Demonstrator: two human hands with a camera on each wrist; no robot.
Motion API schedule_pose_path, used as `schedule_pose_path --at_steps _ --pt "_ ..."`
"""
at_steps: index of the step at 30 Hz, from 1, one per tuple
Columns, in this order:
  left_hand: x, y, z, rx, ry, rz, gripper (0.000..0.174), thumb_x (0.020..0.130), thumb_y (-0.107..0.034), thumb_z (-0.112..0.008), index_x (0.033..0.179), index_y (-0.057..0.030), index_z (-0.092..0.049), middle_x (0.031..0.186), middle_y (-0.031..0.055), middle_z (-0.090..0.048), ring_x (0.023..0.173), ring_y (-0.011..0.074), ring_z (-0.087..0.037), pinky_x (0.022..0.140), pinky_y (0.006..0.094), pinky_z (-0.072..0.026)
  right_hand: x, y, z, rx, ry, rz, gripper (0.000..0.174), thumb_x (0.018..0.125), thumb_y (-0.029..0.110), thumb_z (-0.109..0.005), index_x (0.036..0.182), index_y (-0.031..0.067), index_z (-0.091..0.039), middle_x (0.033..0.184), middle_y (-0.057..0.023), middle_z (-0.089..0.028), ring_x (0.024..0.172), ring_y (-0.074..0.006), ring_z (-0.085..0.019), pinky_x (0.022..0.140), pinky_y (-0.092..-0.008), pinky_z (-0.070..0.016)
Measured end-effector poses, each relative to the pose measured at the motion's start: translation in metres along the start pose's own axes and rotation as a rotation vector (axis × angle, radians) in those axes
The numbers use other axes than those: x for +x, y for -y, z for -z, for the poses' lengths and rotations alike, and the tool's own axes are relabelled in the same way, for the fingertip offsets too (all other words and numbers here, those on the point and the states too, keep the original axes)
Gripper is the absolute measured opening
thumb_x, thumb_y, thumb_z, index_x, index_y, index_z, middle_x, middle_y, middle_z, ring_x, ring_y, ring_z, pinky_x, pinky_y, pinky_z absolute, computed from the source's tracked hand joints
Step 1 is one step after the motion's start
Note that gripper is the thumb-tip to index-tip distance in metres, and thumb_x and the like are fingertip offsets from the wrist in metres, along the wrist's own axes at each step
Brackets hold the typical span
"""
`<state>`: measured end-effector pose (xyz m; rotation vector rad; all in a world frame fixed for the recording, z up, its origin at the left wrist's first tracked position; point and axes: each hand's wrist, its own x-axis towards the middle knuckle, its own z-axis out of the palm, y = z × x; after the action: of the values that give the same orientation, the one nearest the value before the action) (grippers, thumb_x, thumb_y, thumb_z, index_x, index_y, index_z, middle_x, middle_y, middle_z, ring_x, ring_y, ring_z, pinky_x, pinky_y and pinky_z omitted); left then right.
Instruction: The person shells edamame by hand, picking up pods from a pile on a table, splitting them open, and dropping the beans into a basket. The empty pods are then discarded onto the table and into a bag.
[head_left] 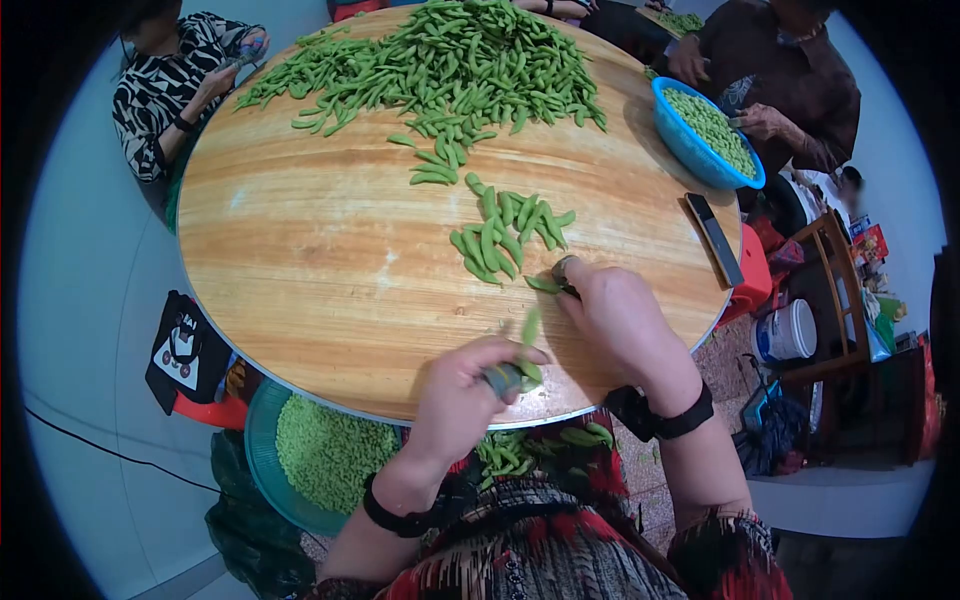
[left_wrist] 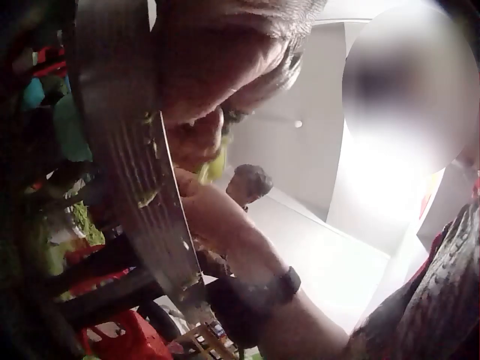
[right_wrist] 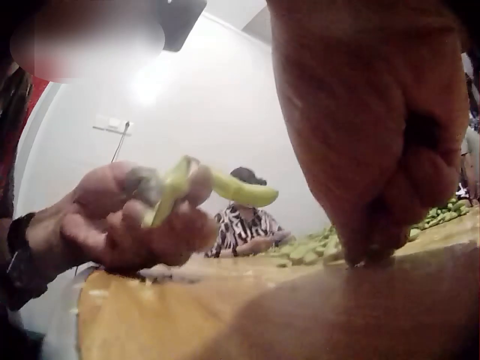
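1. My left hand (head_left: 465, 395) is on my side of the small pile (head_left: 505, 235), well clear of it and raised just over the worktop (head_left: 320, 260).
2. Its fingers are curled round a pod (head_left: 528, 345), which stands up out of the grip. In the right wrist view the pod bends over the fingertips.
3. My right hand (head_left: 615, 320) lies to the right of the left one, closer to the small pile, with its fingertips at the pile's near edge.
4. This hand is clenched, knuckles up, and its fingertips pinch the end of a second pod (head_left: 543, 285). That pod lies flat on the wood, just beside the small pile.
5. The two hands are near each other but apart.
6. Beyond the small pile, on the far half of the wood, spreads the big heap (head_left: 450, 60) of pods.
7. Right of the small pile and farther off, a blue bowl (head_left: 690, 150) of shelled beans sits at the rim.
8. Left of the small pile and nearer to me, lower than the wood, a teal basin (head_left: 255, 440) holds more shelled beans.
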<state>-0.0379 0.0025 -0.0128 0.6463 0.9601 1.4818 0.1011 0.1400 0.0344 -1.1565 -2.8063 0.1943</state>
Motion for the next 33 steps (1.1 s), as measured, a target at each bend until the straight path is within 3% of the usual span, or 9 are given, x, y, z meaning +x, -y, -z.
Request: schedule_pose_path --at_steps 3,6,10,14,16,20,23,26,33 --pt "-0.009 0.001 -0.002 0.87 0.277 -0.242 0.028 0.081 0.005 -0.05 0.106 -0.0012 -0.059 0.096 0.0136 -0.063 0.078 0.0233 -0.06 0.072 0.0293 -0.0469 -0.008 -0.006 -0.006 0.089 -0.131 -0.001 0.016 0.079 0.015 -0.059 0.085 0.0007 -0.055 0.065 -0.0195 -0.058 0.064 -0.0347 -0.059 0.058 -0.0445 -0.0459" --pt "-0.026 -0.025 -0.022 0.956 0.412 -0.324 0.027 0.08 0.001 -0.053 0.106 -0.0027 -0.06 0.096 0.0165 -0.062 0.084 0.0283 -0.062 0.073 0.0312 -0.0475 -0.014 -0.016 -0.015 0.457 -0.168 -0.048 0.015 0.08 0.014 -0.06 0.08 -0.0001 -0.057 0.06 -0.0118 -0.055 0.055 -0.0227 -0.054 0.052 -0.036 -0.0423" --pt "-0.024 -0.029 -0.026 0.858 0.422 -0.287 0.028 0.078 -0.008 -0.065 0.105 -0.0021 -0.061 0.089 0.0127 -0.065 0.076 0.0203 -0.063 0.067 0.0273 -0.0478 -0.033 -0.001 0.008 1.256 0.135 -0.306 0.014 0.083 0.015 -0.061 0.082 0.0006 -0.061 0.062 0.0046 -0.051 0.057 -0.0039 -0.04 0.05 -0.0227 -0.0337" --pt "-0.02 -0.024 -0.038 0.821 0.298 -0.235 0.029 0.078 -0.009 -0.068 0.105 0.0001 -0.061 0.09 0.0087 -0.065 0.069 0.0102 -0.058 0.063 0.0225 -0.0456 -0.044 0.002 0.011 1.491 0.134 -0.233 0.012 0.083 0.012 -0.061 0.089 0.0014 -0.062 0.073 0.0057 -0.055 0.065 -0.0022 -0.045 0.057 -0.0197 -0.0381" --pt "-0.009 -0.012 -0.042 0.606 -0.195 -0.268 0.024 0.08 -0.004 -0.065 0.103 0.0012 -0.062 0.089 0.0036 -0.064 0.065 0.0059 -0.052 0.059 0.0191 -0.0432 -0.049 0.003 0.01 1.468 0.149 -0.219 0.012 0.084 0.012 -0.06 0.09 0.0013 -0.06 0.074 0.0043 -0.056 0.067 -0.0026 -0.047 0.059 -0.019 -0.0396" --pt "0.002 -0.001 -0.04 -0.141 -0.153 -0.127 0.015 0.08 -0.001 -0.063 0.094 0.0026 -0.062 0.081 0.0018 -0.06 0.067 0.0088 -0.053 0.064 0.0228 -0.0435 -0.055 0.011 0.002 1.322 0.086 -0.007 0.016 0.09 0.017 -0.054 0.085 0.002 -0.056 0.071 0.0026 -0.054 0.062 -0.0034 -0.046 0.054 -0.0196 -0.0383" --pt "0.003 0.002 -0.036 -0.109 -0.215 -0.146 0.011 0.083 -0.001 -0.06 0.093 0.0028 -0.063 0.078 0.0031 -0.06 0.067 0.0086 -0.053 0.063 0.0217 -0.0419 -0.059 0.006 0.007 1.69 0.554 -0.19 0.022 0.097 0.02 -0.04 0.086 0.0045 -0.05 0.064 0.0035 -0.045 0.05 -0.0036 -0.033 0.044 -0.0187 -0.0259" --pt "0.003 0.003 -0.04 -0.072 -0.239 -0.182 0.015 0.084 -0.007 -0.06 0.095 0.0027 -0.061 0.08 0.0044 -0.06 0.059 0.0032 -0.048 0.049 0.0146 -0.032 -0.062 0.006 0.006 1.842 0.638 -0.222 0.021 0.097 0.02 -0.04 0.086 0.0054 -0.05 0.066 0.0028 -0.047 0.05 -0.003 -0.033 0.043 -0.018 -0.0256" --pt "0.001 0.007 -0.042 -0.098 -0.239 -0.208 0.014 0.079 -0.001 -0.06 0.092 0.0022 -0.059 0.083 0.0037 -0.058 0.063 0.0055 -0.049 0.053 0.015 -0.0355 -0.06 0.012 -0.004 1.832 0.566 -0.293 0.019 0.097 0.018 -0.04 0.085 0.0063 -0.049 0.067 0.0025 -0.047 0.048 -0.0018 -0.032 0.042 -0.0165 -0.0234"
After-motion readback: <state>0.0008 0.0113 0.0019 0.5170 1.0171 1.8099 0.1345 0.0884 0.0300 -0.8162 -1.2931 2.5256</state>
